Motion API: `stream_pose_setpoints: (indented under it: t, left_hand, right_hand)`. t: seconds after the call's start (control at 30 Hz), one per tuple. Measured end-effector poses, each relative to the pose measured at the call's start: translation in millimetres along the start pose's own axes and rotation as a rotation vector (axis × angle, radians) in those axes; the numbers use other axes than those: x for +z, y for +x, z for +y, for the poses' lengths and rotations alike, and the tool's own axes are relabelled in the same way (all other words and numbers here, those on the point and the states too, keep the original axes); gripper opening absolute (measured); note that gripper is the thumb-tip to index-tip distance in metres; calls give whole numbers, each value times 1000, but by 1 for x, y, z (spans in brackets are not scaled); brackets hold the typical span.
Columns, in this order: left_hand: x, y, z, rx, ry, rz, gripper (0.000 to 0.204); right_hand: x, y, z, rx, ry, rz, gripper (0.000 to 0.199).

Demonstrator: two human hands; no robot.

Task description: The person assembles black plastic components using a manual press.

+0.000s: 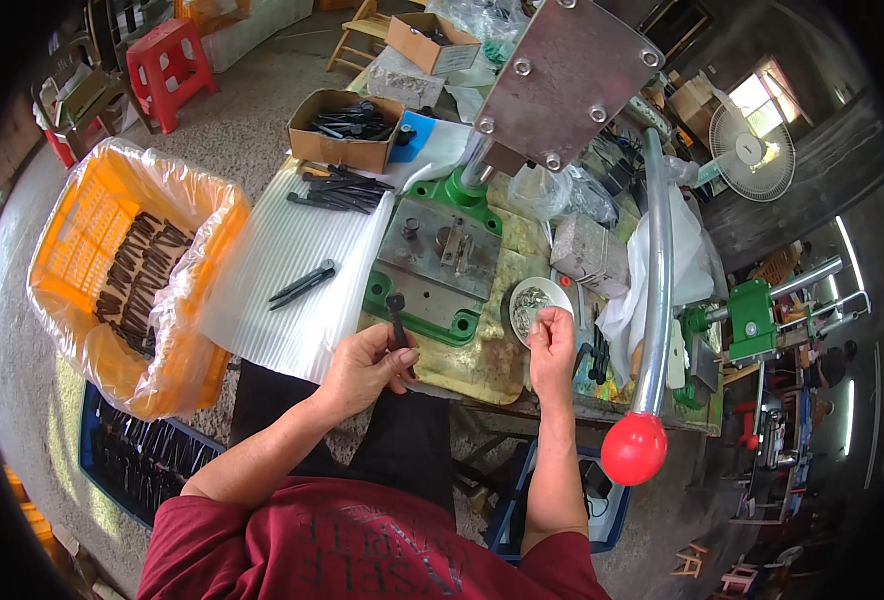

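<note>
My left hand (370,365) is closed around a slim black piece with a rounded head (397,308), held upright at the near edge of the press base. The exact kind of this piece is unclear. My right hand (552,345) has its fingers pinched together at the near rim of a white bowl (559,294) of small shiny metal parts. Whatever is between those fingertips is too small to make out. Ahead stands a hand press with a green base (378,290) and a steel fixture plate (427,262). One black two-legged tool (303,284) lies on white foam sheeting (272,250).
The press lever (656,270), tipped with a red ball (634,449), slants down on the right. An open carton (340,150) of black pieces stands behind a loose pile (339,188). At left is a plastic-lined orange crate (72,235). A grey block (590,252) sits beyond the bowl.
</note>
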State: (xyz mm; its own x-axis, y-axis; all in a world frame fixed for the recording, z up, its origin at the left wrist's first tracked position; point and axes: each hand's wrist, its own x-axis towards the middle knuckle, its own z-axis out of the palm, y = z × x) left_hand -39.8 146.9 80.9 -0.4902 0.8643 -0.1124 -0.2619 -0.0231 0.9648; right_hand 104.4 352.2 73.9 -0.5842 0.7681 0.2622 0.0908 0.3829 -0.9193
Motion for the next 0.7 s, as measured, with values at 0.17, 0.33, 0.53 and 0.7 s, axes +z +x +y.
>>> stream_pose_setpoints:
  t: [0.17,0.33,0.53,0.7]
  left_hand:
    - [3,2,0,27,-80,8,15]
    - [6,0,1,79,-105,-19,14]
    - [6,-2,1,100,-258,19,14]
    - [9,-5,1,83,-431,61,14]
  right_hand:
    - [26,-22,-29,16,304,-172,16]
    - [49,-44,-38,64,500,-262,18]
    - [64,-62,-47,136,638,-324,20]
    - [71,-70,-50,149,656,-337,21]
